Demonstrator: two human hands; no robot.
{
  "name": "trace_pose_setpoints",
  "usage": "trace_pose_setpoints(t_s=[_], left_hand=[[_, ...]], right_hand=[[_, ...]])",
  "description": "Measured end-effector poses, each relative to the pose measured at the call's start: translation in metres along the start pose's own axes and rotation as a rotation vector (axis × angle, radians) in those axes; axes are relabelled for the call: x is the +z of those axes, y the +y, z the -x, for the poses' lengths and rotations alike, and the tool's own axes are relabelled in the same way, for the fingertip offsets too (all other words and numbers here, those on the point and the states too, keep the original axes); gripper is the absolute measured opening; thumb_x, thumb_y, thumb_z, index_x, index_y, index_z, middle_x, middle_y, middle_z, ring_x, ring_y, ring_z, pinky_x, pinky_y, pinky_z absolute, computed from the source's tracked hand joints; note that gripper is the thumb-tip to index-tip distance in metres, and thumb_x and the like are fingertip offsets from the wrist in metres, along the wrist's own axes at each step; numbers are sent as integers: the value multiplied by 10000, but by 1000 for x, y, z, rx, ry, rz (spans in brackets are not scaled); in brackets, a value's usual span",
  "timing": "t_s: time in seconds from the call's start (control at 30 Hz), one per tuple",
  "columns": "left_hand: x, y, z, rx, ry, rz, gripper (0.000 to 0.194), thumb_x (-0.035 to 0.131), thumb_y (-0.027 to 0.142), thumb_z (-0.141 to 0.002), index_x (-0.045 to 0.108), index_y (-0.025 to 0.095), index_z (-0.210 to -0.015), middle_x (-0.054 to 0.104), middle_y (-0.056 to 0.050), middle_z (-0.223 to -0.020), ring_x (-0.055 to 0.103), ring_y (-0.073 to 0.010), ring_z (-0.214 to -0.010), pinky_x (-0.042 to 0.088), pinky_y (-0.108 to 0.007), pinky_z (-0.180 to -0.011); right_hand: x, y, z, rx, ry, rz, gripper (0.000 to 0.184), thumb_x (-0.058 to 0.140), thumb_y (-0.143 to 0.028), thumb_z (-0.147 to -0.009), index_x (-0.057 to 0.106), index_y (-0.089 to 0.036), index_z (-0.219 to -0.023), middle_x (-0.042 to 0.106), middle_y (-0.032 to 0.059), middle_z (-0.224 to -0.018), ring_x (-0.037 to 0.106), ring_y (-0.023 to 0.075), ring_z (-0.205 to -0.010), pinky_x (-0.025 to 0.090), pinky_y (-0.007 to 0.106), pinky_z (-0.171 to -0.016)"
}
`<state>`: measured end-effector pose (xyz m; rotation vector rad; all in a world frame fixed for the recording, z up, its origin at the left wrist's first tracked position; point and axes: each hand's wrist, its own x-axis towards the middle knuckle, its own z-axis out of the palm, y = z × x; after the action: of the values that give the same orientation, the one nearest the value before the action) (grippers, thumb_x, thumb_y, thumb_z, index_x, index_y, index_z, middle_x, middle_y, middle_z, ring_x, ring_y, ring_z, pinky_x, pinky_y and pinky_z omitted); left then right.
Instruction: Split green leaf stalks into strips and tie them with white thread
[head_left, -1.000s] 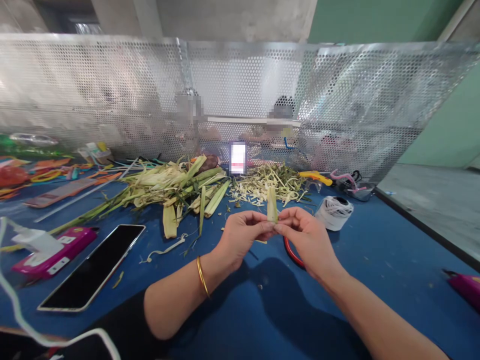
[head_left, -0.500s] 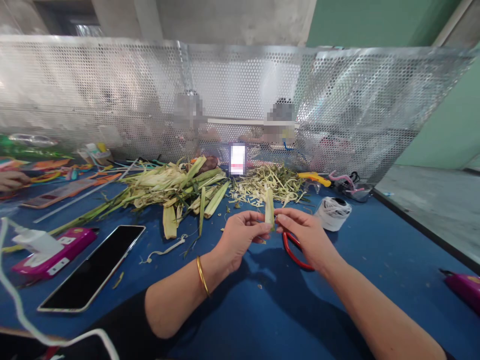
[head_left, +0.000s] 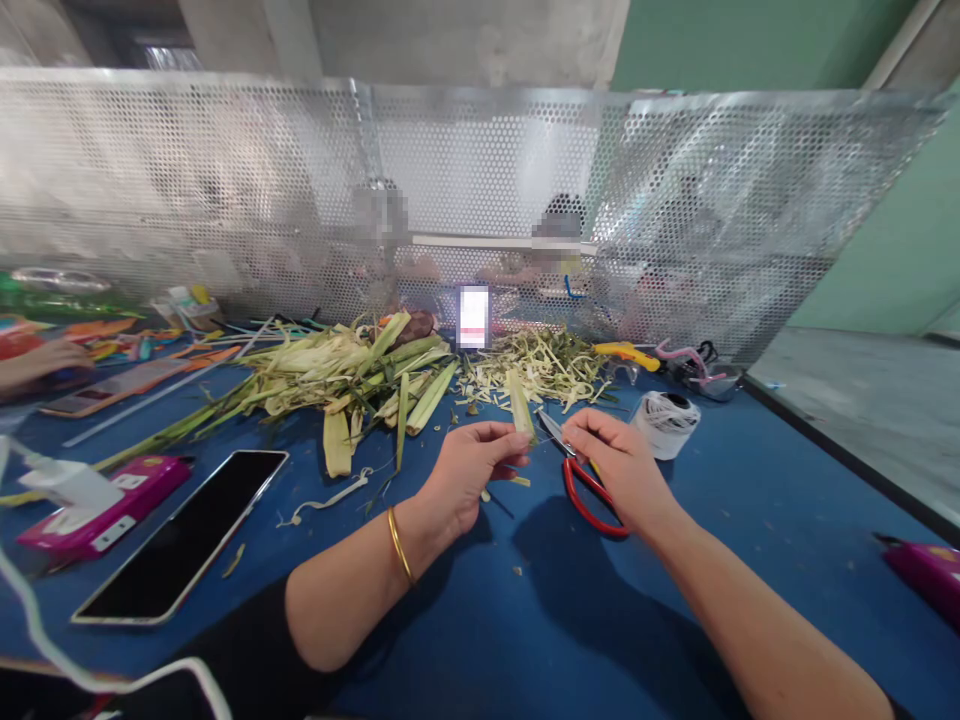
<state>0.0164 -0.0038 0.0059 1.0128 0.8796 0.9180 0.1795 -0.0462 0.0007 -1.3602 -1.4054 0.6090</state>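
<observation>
Your left hand (head_left: 476, 470), near the centre of the frame, has its grip pressed together, pinching the lower end of a flat, pale green strip of plant leaf (head_left: 520, 402). The strip stands nearly upright, its top leaning slightly toward the left of the frame. A smooth, gold-coloured bangle (head_left: 400, 545) encircles your left wrist.

Your right hand (head_left: 619, 465), right of centre, is apart from the strip. Its fingers are curled, with the thumb near the index finger; you cannot tell whether this grip is pressed together or pinching anything.

A pair of scissors with red looped handles and metal blades (head_left: 574, 468) appears just beside and partly behind your right hand; contact between them cannot be determined. The blades point toward the upper left, between your two hands.

Beyond your right hand, a spool of white thread (head_left: 666, 428) rests on the blue surface (head_left: 450, 640). At upper centre, behind the strip, locate the heap of narrow, pale green shavings (head_left: 536, 365). Left of that heap lies a larger pile of long, green and straw-coloured leaves (head_left: 322, 375). A black-screened, flat rectangular smartphone (head_left: 184, 540) lies at lower left, near a magenta power strip (head_left: 101, 505).
</observation>
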Motion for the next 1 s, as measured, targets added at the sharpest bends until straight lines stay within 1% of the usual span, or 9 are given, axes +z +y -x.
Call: trace_pose_setpoints(t_s=[0.17, 0.27, 0.37, 0.53, 0.67, 0.77, 0.83, 0.93, 1.0], left_hand=[[0, 1, -1, -79, -3, 80, 179, 770, 218, -618, 629, 128, -683, 611, -3, -641, 573, -80, -559, 425, -177, -485], [0, 0, -1, -110, -14, 101, 179, 772, 216, -614, 629, 132, -682, 601, 3, -630, 568, -82, -563, 426, -179, -483], [-1, -1, -1, -95, -31, 95, 168, 772, 218, -614, 643, 133, -679, 599, 0, -612, 555, -80, -562, 422, -178, -489], [-3, -2, -4, -68, -7, 87, 174, 777, 218, -608, 638, 134, -670, 599, -1, -609, 552, -80, -562, 427, -186, -505], [-4, 0, -6, -48, 67, 85, 163, 769, 202, -623, 629, 134, -673, 608, -6, -648, 556, -73, -560, 415, -178, -490], [-4, 1, -5, -30, 78, 66, 143, 747, 207, -653, 628, 133, -685, 609, -9, -648, 555, -71, -557, 411, -174, -485], [-3, 1, -4, -24, 67, 49, 151, 743, 221, -657, 624, 133, -682, 610, -11, -643, 554, -72, -556, 408, -174, -482], [-2, 0, -1, -24, 40, 15, 167, 747, 237, -644, 620, 135, -679, 620, -18, -650, 555, -76, -554, 406, -178, -485], [-2, -1, -1, -24, 27, -9, 164, 743, 236, -639, 621, 137, -683, 632, -25, -671, 555, -75, -553, 400, -178, -485]], right_hand=[[0, -6, -1, -72, -21, -24, 239, 542, -370, -807, 517, -203, -639, 432, -43, -578, 396, 123, -563, 335, 246, -550], [5, -9, 2, -125, -49, -166, 238, 554, -372, -817, 538, -202, -650, 552, 1, -733, 499, 139, -669, 420, 265, -667], [11, -7, 5, -70, -137, -364, 200, 565, -365, -828, 565, -204, -710, 613, 24, -863, 559, 138, -682, 463, 293, -705], [6, -8, 6, -42, -243, -418, 206, 564, -363, -840, 568, -199, -715, 599, -3, -700, 594, 150, -657, 479, 303, -690], [-14, -16, 5, 25, -493, -360, 217, 563, -341, -834, 565, -185, -683, 608, -2, -681, 580, 135, -569, 467, 287, -614], [-29, -15, 0, 37, -719, -148, 217, 618, -323, -771, 595, -173, -615, 645, 30, -769, 591, 145, -630, 469, 285, -635], [-35, -6, -8, 41, -565, 23, 212, 621, -334, -747, 609, -183, -599, 635, 19, -680, 585, 159, -615, 473, 301, -645], [-42, 18, -22, 49, 225, 304, 248, 496, -373, -808, 661, -190, -788, 596, 12, -528, 590, 212, -584, 475, 377, -674], [-45, 34, -29, -63, 415, 494, 341, 460, -317, -808, 634, -160, -1055, 692, 98, -776, 633, 269, -793, 466, 435, -774]])
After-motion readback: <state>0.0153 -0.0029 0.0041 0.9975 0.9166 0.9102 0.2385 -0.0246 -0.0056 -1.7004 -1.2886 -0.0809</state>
